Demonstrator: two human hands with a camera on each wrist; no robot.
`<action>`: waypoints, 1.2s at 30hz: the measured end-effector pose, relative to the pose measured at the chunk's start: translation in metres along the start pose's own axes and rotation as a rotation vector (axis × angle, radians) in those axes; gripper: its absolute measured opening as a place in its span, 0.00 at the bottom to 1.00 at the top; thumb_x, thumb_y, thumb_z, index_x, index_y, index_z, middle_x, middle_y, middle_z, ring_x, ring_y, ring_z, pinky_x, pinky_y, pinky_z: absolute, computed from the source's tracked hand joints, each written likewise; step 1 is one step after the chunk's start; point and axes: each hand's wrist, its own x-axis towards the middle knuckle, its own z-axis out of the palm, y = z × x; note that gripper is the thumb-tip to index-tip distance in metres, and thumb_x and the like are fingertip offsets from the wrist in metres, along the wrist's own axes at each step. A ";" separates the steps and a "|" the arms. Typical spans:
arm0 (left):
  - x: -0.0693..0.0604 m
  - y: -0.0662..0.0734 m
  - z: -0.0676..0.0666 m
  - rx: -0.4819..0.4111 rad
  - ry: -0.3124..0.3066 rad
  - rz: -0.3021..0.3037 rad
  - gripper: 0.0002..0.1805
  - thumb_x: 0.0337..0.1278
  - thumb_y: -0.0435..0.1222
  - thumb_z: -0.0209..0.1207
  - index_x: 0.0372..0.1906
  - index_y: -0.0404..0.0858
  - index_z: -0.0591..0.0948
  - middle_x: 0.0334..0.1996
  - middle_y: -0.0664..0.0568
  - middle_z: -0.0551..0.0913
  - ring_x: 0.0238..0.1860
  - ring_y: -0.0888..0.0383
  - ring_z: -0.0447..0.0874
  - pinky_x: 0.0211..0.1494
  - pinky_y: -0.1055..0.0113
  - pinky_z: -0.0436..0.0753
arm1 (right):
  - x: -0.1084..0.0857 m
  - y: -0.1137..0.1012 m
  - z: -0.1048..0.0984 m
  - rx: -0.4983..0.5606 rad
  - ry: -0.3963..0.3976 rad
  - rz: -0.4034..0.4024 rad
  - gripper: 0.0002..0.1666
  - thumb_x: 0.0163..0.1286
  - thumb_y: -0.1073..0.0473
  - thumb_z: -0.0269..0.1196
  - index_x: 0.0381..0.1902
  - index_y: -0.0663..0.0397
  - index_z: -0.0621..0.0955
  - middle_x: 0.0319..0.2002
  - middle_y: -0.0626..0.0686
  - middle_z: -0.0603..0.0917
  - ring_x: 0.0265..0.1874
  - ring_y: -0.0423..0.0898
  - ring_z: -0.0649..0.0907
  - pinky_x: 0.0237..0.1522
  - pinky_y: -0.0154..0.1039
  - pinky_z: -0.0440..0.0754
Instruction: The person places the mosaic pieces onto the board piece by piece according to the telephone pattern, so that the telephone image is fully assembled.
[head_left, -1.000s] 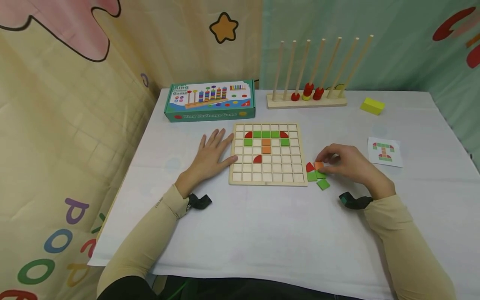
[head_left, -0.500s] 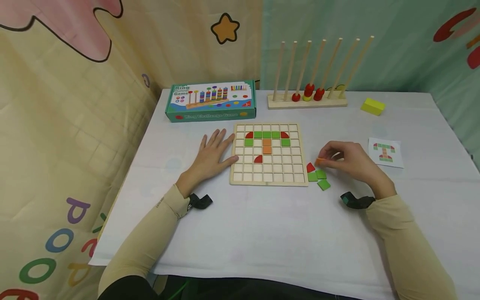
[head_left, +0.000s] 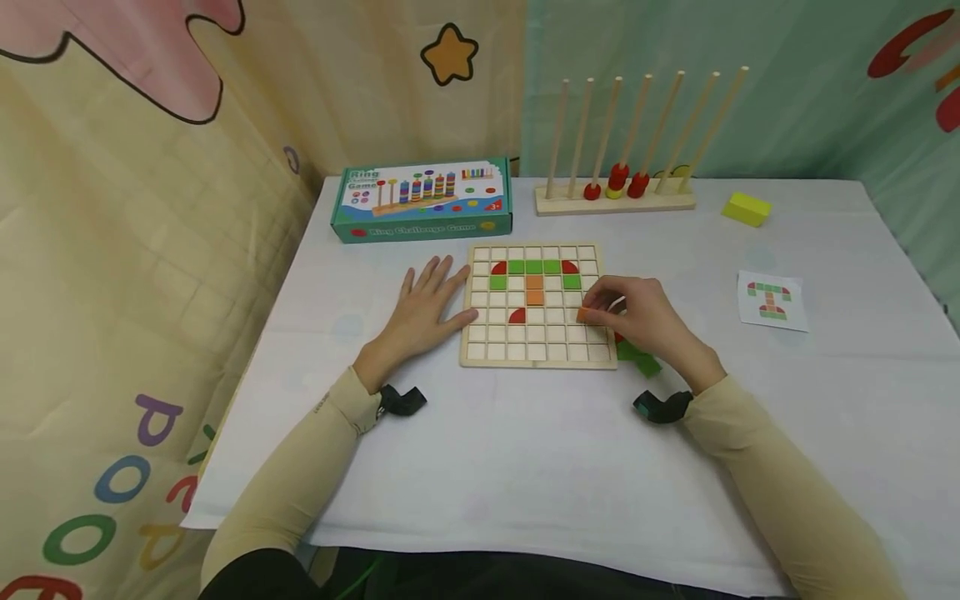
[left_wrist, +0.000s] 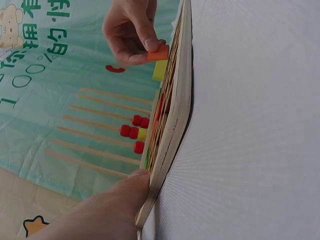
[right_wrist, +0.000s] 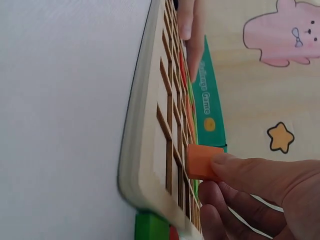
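A wooden grid board [head_left: 537, 365] lies on the white table. Set in its cells are green squares, two orange squares [head_left: 534, 290] in a column, and red quarter-round tiles, one of them [head_left: 517, 317] lower down on its own. Over the board's right part, my right hand [head_left: 637, 312] pinches an orange square tile [right_wrist: 204, 161] between thumb and fingers. My left hand [head_left: 423, 312] lies flat with fingers spread, its thumb and fingertips touching the board's left edge. Beneath the right hand, several green tiles [head_left: 645, 363] and a partly hidden red tile [head_left: 618, 337] lie beside the board.
A printed pattern card [head_left: 772, 302] lies at the right. Behind the board stand a green Ring Challenge Game box [head_left: 422, 231] and a peg rack [head_left: 615, 205] with red and yellow rings. A yellow block [head_left: 746, 209] sits at the back right.
My right hand has picked up the orange tile from the loose pile and carried it left over the board. The left hand stays in place.
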 end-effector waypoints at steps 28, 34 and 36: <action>0.000 0.001 -0.001 0.000 -0.009 -0.005 0.46 0.75 0.63 0.51 0.87 0.49 0.53 0.87 0.43 0.46 0.87 0.43 0.35 0.84 0.36 0.33 | 0.024 -0.033 0.049 0.018 -0.007 -0.098 0.10 0.67 0.65 0.75 0.45 0.58 0.87 0.40 0.53 0.89 0.39 0.48 0.86 0.47 0.46 0.87; -0.001 0.001 -0.002 -0.005 0.001 -0.008 0.46 0.74 0.63 0.52 0.86 0.50 0.54 0.87 0.44 0.46 0.87 0.43 0.35 0.84 0.36 0.33 | 0.024 -0.033 0.041 0.012 -0.016 -0.121 0.08 0.67 0.65 0.74 0.43 0.57 0.88 0.39 0.52 0.89 0.39 0.47 0.86 0.47 0.47 0.89; -0.001 0.000 -0.001 -0.003 -0.002 -0.004 0.46 0.74 0.63 0.52 0.87 0.50 0.53 0.87 0.44 0.46 0.87 0.43 0.35 0.84 0.36 0.33 | 0.022 -0.030 0.036 0.007 -0.008 -0.132 0.08 0.67 0.66 0.74 0.43 0.58 0.88 0.40 0.53 0.90 0.40 0.48 0.87 0.47 0.48 0.89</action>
